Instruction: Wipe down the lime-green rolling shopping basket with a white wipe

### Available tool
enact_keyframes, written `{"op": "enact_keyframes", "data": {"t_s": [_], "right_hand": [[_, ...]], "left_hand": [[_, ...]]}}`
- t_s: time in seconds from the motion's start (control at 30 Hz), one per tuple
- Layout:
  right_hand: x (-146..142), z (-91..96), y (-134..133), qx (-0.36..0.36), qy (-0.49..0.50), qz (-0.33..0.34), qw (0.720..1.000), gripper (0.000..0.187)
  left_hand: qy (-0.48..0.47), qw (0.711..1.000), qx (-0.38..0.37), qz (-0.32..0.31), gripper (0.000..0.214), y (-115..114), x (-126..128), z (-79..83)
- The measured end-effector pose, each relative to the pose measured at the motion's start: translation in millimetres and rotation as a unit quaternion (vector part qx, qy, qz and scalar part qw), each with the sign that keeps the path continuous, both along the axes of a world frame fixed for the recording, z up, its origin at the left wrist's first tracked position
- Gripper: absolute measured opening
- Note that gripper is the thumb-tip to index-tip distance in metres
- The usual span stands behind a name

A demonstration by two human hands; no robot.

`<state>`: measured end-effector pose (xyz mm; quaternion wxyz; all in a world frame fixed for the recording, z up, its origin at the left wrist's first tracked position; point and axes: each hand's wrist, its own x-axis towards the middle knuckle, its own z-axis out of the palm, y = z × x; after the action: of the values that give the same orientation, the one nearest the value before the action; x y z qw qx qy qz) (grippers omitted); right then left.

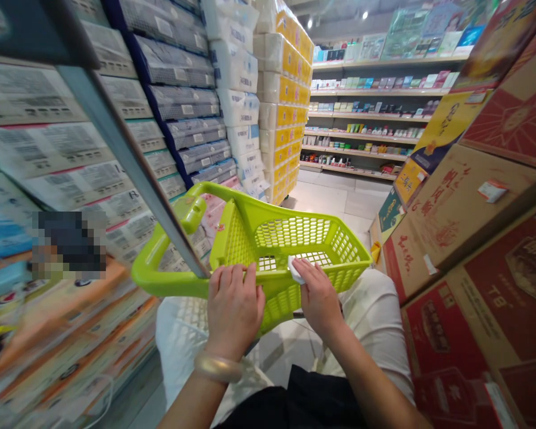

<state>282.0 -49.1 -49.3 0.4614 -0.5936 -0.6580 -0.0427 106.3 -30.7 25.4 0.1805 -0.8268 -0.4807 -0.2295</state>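
Note:
A lime-green rolling shopping basket (pixel 295 215) stands in front of my knees, with a metal pull handle (pixel 129 155) rising from it to the upper left. My left hand (pixel 234 304) grips the near rim beside the foot of that handle, fingers curled over the edge. Farther right along the same rim, my right hand (pixel 318 293) presses a folded white wipe (pixel 295 271) against the plastic. Its fingers are closed over the wipe, which hides part of it. The perforated basket walls show nothing inside.
Stacked tissue packs (pixel 283 95) and other packaged goods rise on the left. Cardboard cartons (pixel 469 196) line the right side closely. Beyond a tiled floor (pixel 326 193), shelves (pixel 375 113) hold many small products.

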Motion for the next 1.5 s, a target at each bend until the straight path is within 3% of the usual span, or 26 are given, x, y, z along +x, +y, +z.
{"op": "enact_keyframes", "data": {"t_s": [0.1, 0.3, 0.53, 0.8, 0.93, 1.03, 1.2, 1.3, 1.37, 1.5], "right_hand": [[-3.1, 2.9, 1.1, -0.005, 0.004, 0.002, 1.000, 0.061], [-25.5, 10.3, 2.1, 0.025, -0.016, 0.106, 0.994, 0.062], [5.5, -6.3, 0.1, 0.018, 0.003, -0.002, 1.000, 0.059], [-22.7, 6.7, 3.3, 0.035, -0.023, 0.086, 0.995, 0.062], [-0.1, -4.6, 1.0, 0.024, -0.006, 0.014, 1.000, 0.060], [4.7, -3.0, 1.3, 0.001, 0.000, -0.020, 1.000, 0.057], [-24.5, 15.7, 4.3, 0.013, -0.020, 0.087, 0.996, 0.059], [-26.7, 13.8, 3.7, 0.031, -0.016, 0.119, 0.992, 0.061], [-15.5, 5.6, 2.4, 0.033, -0.011, 0.101, 0.994, 0.060], [9.4, -7.2, 0.4, 0.004, -0.003, 0.004, 1.000, 0.057]], "left_hand": [[-0.004, 1.000, 0.000, 0.001, 0.034, 0.0, 1.0, 0.6], [0.003, 1.000, 0.003, -0.003, 0.033, 0.7, -0.4, 0.1], [0.010, 1.000, 0.010, 0.004, 0.033, 0.8, -0.2, -0.4], [0.022, 1.000, 0.004, 0.006, 0.033, -0.7, -1.4, 0.0], [0.014, 1.000, 0.006, 0.005, 0.033, 0.5, -2.2, -1.5], [0.012, 1.000, 0.013, 0.009, 0.032, 1.7, -1.4, -2.6], [0.020, 1.000, 0.016, 0.007, 0.031, 2.7, -1.2, -3.5], [0.021, 1.000, 0.015, 0.004, 0.031, 2.3, -2.5, -3.7], [0.020, 1.000, 0.013, 0.004, 0.031, 1.7, -3.1, -3.6], [0.016, 1.000, 0.012, 0.009, 0.030, 1.3, -2.3, -3.0]]}}
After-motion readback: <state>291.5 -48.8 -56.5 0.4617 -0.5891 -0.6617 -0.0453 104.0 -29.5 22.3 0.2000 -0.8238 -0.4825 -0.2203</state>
